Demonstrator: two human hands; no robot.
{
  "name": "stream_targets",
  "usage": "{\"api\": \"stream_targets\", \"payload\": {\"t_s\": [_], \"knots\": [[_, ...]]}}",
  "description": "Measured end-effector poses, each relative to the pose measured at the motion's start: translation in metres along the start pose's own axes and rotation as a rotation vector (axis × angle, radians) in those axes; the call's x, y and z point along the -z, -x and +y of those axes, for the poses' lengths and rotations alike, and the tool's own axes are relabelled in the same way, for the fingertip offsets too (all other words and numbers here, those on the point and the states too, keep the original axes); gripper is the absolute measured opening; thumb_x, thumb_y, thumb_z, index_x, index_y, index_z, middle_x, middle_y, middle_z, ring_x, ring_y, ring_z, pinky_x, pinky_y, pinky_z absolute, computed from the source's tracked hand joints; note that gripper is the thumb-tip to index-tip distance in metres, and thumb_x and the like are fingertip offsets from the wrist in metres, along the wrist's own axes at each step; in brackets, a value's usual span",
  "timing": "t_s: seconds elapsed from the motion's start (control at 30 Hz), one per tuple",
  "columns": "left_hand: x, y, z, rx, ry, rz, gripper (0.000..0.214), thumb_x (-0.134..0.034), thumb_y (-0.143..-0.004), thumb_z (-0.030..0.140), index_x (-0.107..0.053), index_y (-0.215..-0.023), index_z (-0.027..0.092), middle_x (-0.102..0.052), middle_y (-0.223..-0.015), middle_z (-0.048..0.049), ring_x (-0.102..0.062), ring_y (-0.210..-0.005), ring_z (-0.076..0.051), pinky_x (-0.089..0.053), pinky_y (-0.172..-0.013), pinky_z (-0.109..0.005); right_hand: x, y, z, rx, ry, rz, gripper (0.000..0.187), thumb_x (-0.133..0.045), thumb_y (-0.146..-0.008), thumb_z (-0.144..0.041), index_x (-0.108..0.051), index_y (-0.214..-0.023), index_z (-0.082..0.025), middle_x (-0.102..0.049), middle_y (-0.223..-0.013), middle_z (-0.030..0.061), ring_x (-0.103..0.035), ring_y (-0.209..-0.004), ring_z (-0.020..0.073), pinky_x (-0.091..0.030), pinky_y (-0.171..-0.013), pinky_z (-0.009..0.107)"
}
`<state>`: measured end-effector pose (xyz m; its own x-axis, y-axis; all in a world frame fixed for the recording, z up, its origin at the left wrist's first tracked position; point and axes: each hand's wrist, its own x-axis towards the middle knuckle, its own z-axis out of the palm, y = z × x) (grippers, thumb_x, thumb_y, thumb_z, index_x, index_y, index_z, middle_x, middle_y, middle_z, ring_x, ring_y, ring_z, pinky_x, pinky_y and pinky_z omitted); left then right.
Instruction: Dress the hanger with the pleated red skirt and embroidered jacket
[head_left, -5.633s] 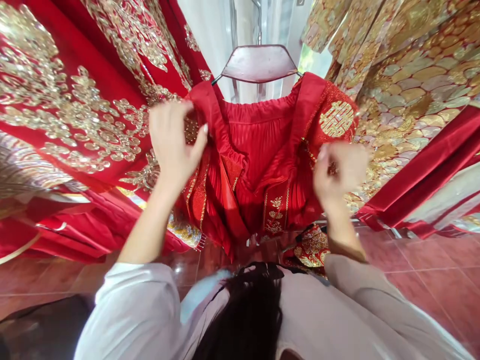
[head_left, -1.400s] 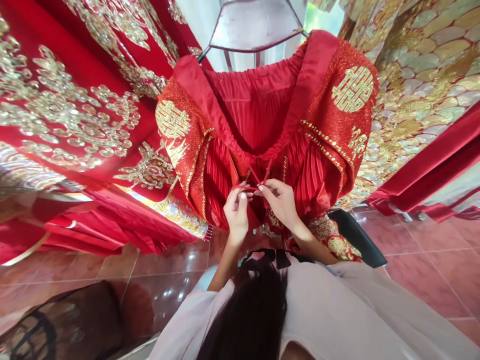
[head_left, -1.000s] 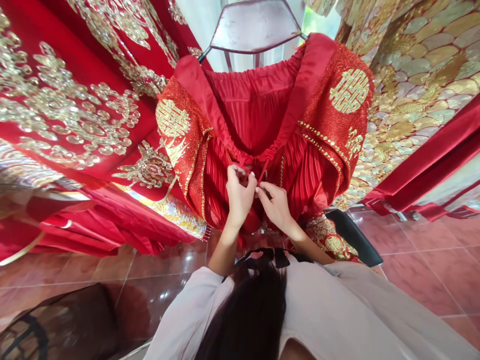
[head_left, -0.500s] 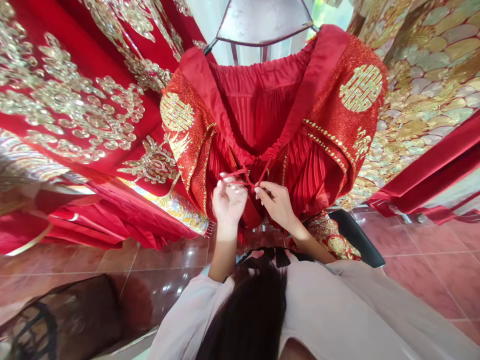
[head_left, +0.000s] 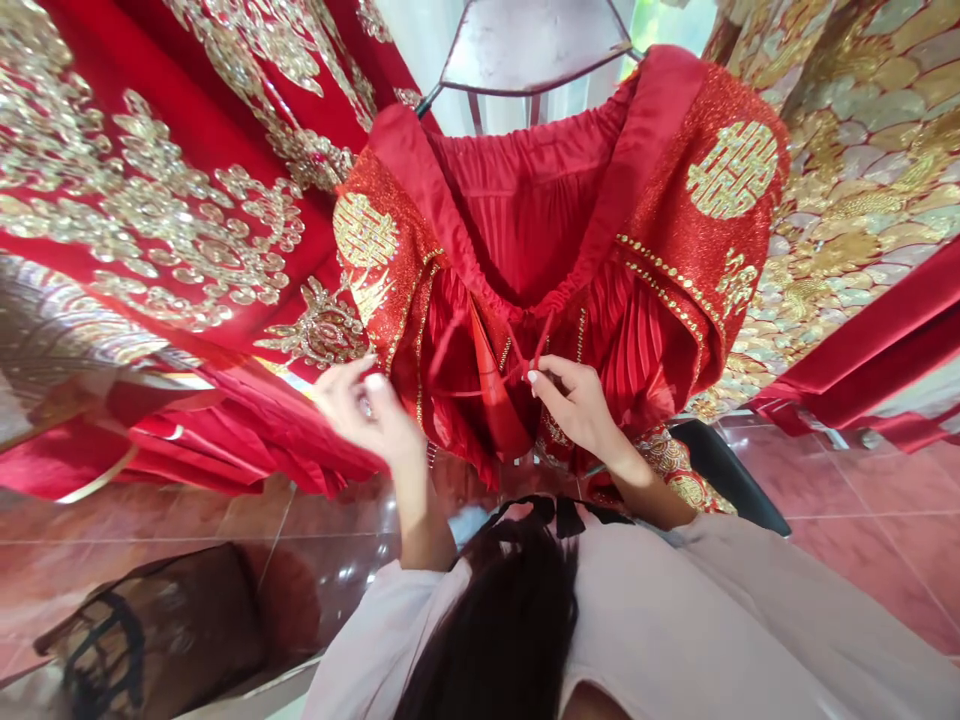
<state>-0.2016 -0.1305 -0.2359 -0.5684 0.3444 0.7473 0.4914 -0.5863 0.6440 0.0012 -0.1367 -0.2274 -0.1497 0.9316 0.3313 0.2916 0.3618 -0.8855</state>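
Observation:
A red pleated skirt (head_left: 517, 235) with a gathered waistband hangs in front of me, its glittery panels bearing gold emblems. A thin red drawstring (head_left: 547, 330) comes out of the waistband's front. My right hand (head_left: 574, 400) pinches this drawstring between thumb and fingertips, close to where its strands cross. Off to the left of the skirt front is my left hand (head_left: 369, 410), slightly blurred, its fingers curled but apart and nothing visible in them. Between the two hands, a blurred loose strand of the drawstring loops in the air.
The skirt hangs from a dark hanger (head_left: 536, 92). Red garments with beaded gold work (head_left: 187, 240) crowd the left, and a gold scale-patterned garment (head_left: 847, 200) the right. A brown bag (head_left: 172, 620) rests at lower left; a black-edged object (head_left: 727, 475) stands beneath the skirt.
My left hand has let go of the drawstring and swung out to the left, leaving the strand loose. My right hand keeps its pinch in nearly the same place.

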Motion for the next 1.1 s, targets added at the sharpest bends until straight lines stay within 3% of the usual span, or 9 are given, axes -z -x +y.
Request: {"api": "stream_targets", "payload": {"t_s": [0.1, 0.2, 0.27, 0.47, 0.6, 0.7, 0.8, 0.9, 1.1], "knots": [[-0.034, 0.019, 0.021, 0.141, 0.091, -0.452, 0.033, -0.049, -0.089, 0.047, -0.065, -0.09, 0.017, -0.06, -0.093, -0.0056, -0.056, -0.094, -0.018, -0.043, -0.091, -0.032, 0.002, -0.003, -0.009, 0.104, 0.107, -0.016, 0.023, -0.046, -0.088, -0.027, -0.053, -0.07, -0.014, -0.051, -0.061, 0.0, -0.042, -0.054, 0.0074, -0.034, -0.056, 0.019], [-0.063, 0.034, 0.035, 0.467, 0.37, -0.876, 0.05, -0.04, -0.089, 0.059, -0.061, -0.074, 0.016, -0.057, -0.071, -0.0037, -0.056, -0.068, -0.014, -0.047, -0.07, -0.026, 0.011, -0.01, -0.015, 0.234, 0.257, -0.029, 0.022, -0.044, -0.087, -0.023, -0.06, -0.076, -0.013, -0.059, -0.071, 0.0033, -0.049, -0.06, 0.0093, -0.038, -0.062, 0.021], [-0.072, 0.032, 0.04, 0.534, 0.417, -1.007, 0.054, -0.043, -0.086, 0.061, -0.056, -0.063, 0.015, -0.048, -0.056, -0.0003, -0.045, -0.052, -0.01, -0.039, -0.053, -0.022, 0.024, -0.016, -0.022, 0.289, 0.39, -0.038, 0.024, -0.045, -0.087, -0.023, -0.063, -0.077, -0.013, -0.061, -0.072, 0.0048, -0.052, -0.062, 0.0105, -0.039, -0.062, 0.022], [-0.061, -0.05, 0.048, 0.163, 0.197, -0.841, 0.036, -0.071, -0.074, 0.04, -0.056, -0.053, 0.015, -0.036, -0.046, 0.0048, -0.026, -0.044, -0.005, -0.017, -0.044, -0.023, 0.097, -0.041, -0.059, 0.326, 0.593, 0.019, 0.023, -0.056, -0.085, -0.034, -0.07, -0.092, -0.017, -0.062, -0.069, 0.0018, -0.05, -0.056, 0.009, -0.037, -0.057, 0.022], [-0.049, -0.127, 0.018, -0.156, 0.091, -0.431, 0.032, -0.071, -0.075, 0.031, -0.053, -0.053, 0.016, -0.04, -0.05, 0.0039, -0.032, -0.05, -0.007, -0.022, -0.052, -0.026, 0.152, -0.071, -0.061, 0.298, 0.635, 0.186, 0.015, -0.066, -0.079, -0.03, -0.07, -0.077, -0.016, -0.059, -0.062, 0.0027, -0.045, -0.051, 0.008, -0.033, -0.053, 0.023], [-0.048, -0.153, -0.012, -0.244, -0.055, -0.23, 0.04, -0.072, -0.072, 0.031, -0.042, -0.05, 0.017, -0.033, -0.049, 0.0039, -0.029, -0.051, -0.008, -0.026, -0.057, -0.027, 0.171, -0.09, -0.045, 0.211, 0.726, 0.313, 0.011, -0.065, -0.078, -0.023, -0.067, -0.073, -0.014, -0.054, -0.056, 0.0028, -0.04, -0.048, 0.0074, -0.033, -0.054, 0.025], [-0.058, -0.141, -0.013, -0.157, -0.347, -0.241, 0.023, -0.061, -0.081, 0.029, -0.05, -0.064, 0.018, -0.046, -0.064, -0.001, -0.046, -0.072, -0.018, -0.035, -0.076, -0.037, 0.161, -0.095, -0.04, 0.225, 0.954, 0.257, 0.012, -0.059, -0.082, -0.023, -0.064, -0.076, -0.015, -0.057, -0.065, 0.0054, -0.049, -0.059, 0.0128, -0.04, -0.065, 0.029], [-0.079, -0.106, 0.012, -0.238, -0.468, -0.217, 0.017, -0.055, -0.084, 0.031, -0.056, -0.095, 0.019, -0.055, -0.105, -0.0097, -0.043, -0.109, -0.031, -0.026, -0.095, -0.05, 0.131, -0.093, -0.049, 0.336, 1.134, 0.253, 0.017, -0.049, -0.088, -0.028, -0.062, -0.084, -0.017, -0.061, -0.084, 0.0107, -0.053, -0.082, 0.0217, -0.042, -0.071, 0.033], [-0.127, -0.039, 0.028, -0.457, -0.615, -0.845, 0.038, -0.048, -0.088, 0.048, -0.055, -0.106, 0.016, -0.058, -0.109, -0.0156, -0.048, -0.11, -0.034, -0.036, -0.091, -0.047, 0.074, -0.113, -0.044, 0.492, 1.212, 0.116, 0.022, -0.039, -0.09, -0.018, -0.059, -0.098, -0.014, -0.057, -0.102, 0.0132, -0.047, -0.1, 0.025, -0.041, -0.073, 0.033]]}}
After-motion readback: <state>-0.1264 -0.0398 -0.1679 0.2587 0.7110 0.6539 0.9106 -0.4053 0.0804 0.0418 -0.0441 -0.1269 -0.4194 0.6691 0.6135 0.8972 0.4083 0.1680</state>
